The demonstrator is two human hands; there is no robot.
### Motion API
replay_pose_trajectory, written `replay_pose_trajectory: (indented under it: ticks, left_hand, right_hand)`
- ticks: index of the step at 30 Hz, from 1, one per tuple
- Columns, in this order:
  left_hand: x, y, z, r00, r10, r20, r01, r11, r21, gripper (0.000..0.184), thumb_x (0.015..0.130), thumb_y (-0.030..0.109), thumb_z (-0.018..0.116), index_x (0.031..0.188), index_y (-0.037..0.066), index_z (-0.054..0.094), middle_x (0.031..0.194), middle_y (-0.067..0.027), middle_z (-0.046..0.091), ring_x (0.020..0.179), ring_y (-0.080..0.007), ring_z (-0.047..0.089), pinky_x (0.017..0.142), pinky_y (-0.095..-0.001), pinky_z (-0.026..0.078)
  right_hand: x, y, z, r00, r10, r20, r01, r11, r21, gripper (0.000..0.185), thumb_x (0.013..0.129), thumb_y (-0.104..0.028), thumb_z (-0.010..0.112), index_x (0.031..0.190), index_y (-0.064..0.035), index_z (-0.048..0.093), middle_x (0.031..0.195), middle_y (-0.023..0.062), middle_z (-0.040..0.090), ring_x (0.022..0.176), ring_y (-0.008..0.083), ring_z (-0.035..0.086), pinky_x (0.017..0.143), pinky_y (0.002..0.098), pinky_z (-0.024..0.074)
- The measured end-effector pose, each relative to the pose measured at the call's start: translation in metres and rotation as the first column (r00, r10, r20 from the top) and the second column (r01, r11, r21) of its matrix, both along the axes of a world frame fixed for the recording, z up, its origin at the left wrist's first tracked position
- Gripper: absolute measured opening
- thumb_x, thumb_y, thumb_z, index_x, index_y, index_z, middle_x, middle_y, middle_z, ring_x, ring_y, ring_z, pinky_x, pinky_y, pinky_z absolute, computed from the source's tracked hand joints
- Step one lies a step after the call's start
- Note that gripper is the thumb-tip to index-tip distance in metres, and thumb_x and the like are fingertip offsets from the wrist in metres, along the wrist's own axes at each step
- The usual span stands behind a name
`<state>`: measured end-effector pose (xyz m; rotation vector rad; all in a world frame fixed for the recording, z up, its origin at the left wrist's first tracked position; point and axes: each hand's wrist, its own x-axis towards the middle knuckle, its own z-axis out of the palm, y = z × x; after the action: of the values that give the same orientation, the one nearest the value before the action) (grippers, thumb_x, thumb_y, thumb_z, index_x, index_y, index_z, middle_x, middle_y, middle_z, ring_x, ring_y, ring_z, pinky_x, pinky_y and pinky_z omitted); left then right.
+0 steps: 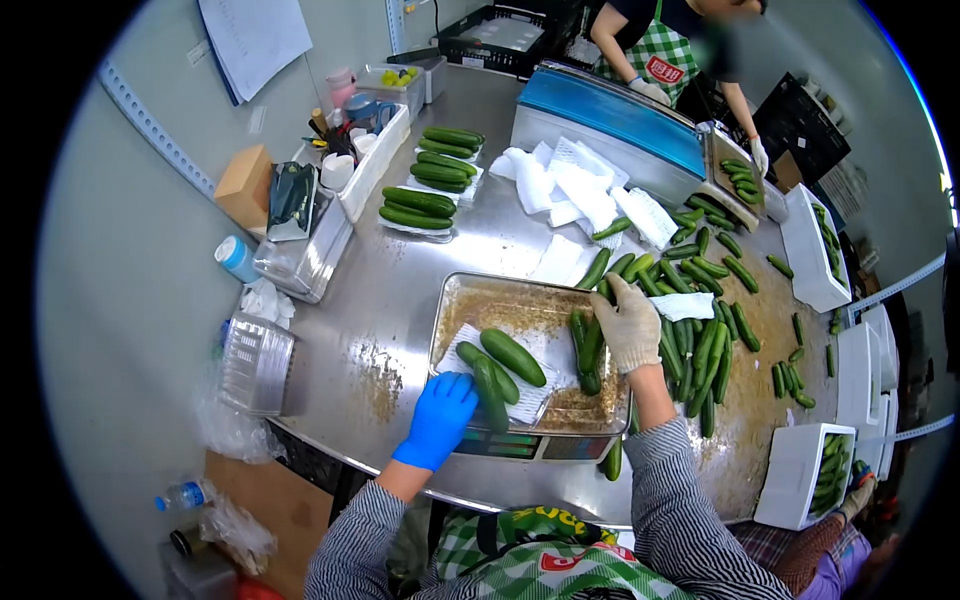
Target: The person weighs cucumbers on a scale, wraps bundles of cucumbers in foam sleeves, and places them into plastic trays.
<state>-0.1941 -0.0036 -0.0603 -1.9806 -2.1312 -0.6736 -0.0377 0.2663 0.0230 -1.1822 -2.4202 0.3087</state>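
1. Three cucumbers [513, 358] lie at 8 o'clock in your metal pan [500, 305]; best settle them snugly on the white pad [537, 400].
2. Your left hand [440, 415] is beside them, its grip unclear.
3. Your right hand [630, 325] bends over at least two more at 3 o'clock; I can't tell if it grips.
4. Three filled packs [417, 203] sit at 11 o'clock; the pile [708, 355] at 3 o'clock overlaps too much to count.

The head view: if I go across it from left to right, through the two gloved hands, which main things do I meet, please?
Stack of clear plastic containers → left hand in blue glove → cucumbers on the white pad → right hand in whitish glove → nearest white box of cucumbers.
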Motion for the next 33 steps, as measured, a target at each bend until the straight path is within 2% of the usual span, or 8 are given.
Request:
replay_pose_trajectory:
  ticks: [7,13,14,15,16,18,24,33]
  left_hand:
    - [-0.008,0.003,0.016,0.993,-0.103,0.064,0.110,0.987,-0.120,0.027,0.075,0.008,0.060,0.102,0.004,0.062,0.112,-0.0125,0.058,0.107,-0.0290,0.056,0.093,-0.0397,0.046]
    - [-0.013,0.003,0.009,0.993,-0.093,0.071,0.103,0.985,-0.138,0.027,0.074,0.008,0.061,0.101,0.004,0.062,0.110,-0.0119,0.058,0.107,-0.0298,0.056,0.094,-0.0406,0.045]
    - [-0.012,0.002,0.007,0.994,-0.073,0.086,0.085,0.985,-0.151,0.025,0.074,0.008,0.062,0.099,0.005,0.063,0.110,-0.0116,0.058,0.106,-0.0302,0.056,0.094,-0.0405,0.044]
    - [-0.012,0.004,0.005,0.994,-0.056,0.096,0.071,0.985,-0.159,0.024,0.074,0.008,0.062,0.097,0.006,0.063,0.109,-0.0114,0.058,0.105,-0.0306,0.056,0.094,-0.0404,0.044]
    - [-0.011,0.005,0.003,0.992,-0.028,0.125,0.044,0.991,-0.130,0.023,0.074,0.007,0.063,0.097,0.006,0.064,0.112,-0.0118,0.058,0.107,-0.0316,0.055,0.094,-0.0408,0.044]
    - [-0.008,0.002,-0.002,0.982,0.034,0.185,-0.020,0.997,-0.076,0.021,0.074,0.006,0.065,0.095,0.006,0.066,0.117,-0.0126,0.058,0.110,-0.0335,0.054,0.095,-0.0414,0.044]
    - [0.000,0.004,-0.008,0.914,0.167,0.371,-0.191,0.981,0.030,0.036,0.078,0.007,0.075,0.113,0.005,0.068,0.147,-0.0186,0.044,0.129,-0.0404,0.044,0.103,-0.0468,0.041]
    - [-0.023,-0.007,0.013,0.936,-0.153,0.318,0.166,0.986,-0.014,0.031,0.083,0.006,0.072,0.114,0.005,0.068,0.150,-0.0176,0.044,0.137,-0.0421,0.040,0.111,-0.0454,0.036]
  right_hand:
    - [0.015,0.014,-0.018,0.962,0.244,0.121,-0.203,0.939,-0.277,0.042,0.088,-0.025,0.064,0.122,-0.0018,0.063,0.104,0.0230,0.066,0.099,0.0391,0.063,0.089,0.0427,0.0494]
    - [-0.004,-0.049,0.024,0.949,0.312,0.054,-0.315,0.947,0.069,0.029,0.082,-0.019,0.071,0.106,-0.0050,0.065,0.097,0.0172,0.065,0.091,0.0337,0.062,0.079,0.0438,0.0497]
    - [-0.010,-0.066,0.028,0.883,0.470,0.006,-0.469,0.883,-0.026,0.028,0.083,-0.030,0.072,0.083,-0.0043,0.061,0.066,0.0103,0.058,0.060,0.0248,0.059,0.058,0.0395,0.0492]
    - [-0.011,-0.094,0.035,0.850,0.525,0.032,-0.525,0.851,-0.017,0.037,0.079,-0.035,0.076,0.090,-0.0042,0.058,0.065,0.0107,0.057,0.061,0.0257,0.059,0.059,0.0409,0.0498]
    - [-0.015,-0.110,0.032,0.775,0.623,0.104,-0.562,0.755,-0.337,0.051,0.076,-0.038,0.078,0.104,-0.0032,0.055,0.073,0.0126,0.059,0.068,0.0283,0.062,0.063,0.0418,0.0513]
    - [-0.008,-0.145,0.007,0.836,0.537,0.110,-0.508,0.834,-0.215,0.064,0.078,-0.035,0.076,0.124,-0.0008,0.049,0.099,0.0167,0.059,0.086,0.0327,0.064,0.074,0.0426,0.0521]
    - [-0.003,-0.151,0.002,0.900,0.435,0.013,-0.424,0.883,-0.203,0.041,0.080,-0.016,0.068,0.117,-0.0015,0.056,0.100,0.0138,0.059,0.089,0.0333,0.063,0.076,0.0443,0.0515]
    - [-0.016,-0.128,0.013,0.881,0.472,-0.030,-0.471,0.869,-0.150,0.031,0.081,-0.012,0.068,0.109,-0.0032,0.059,0.095,0.0147,0.061,0.087,0.0316,0.061,0.079,0.0432,0.0490]
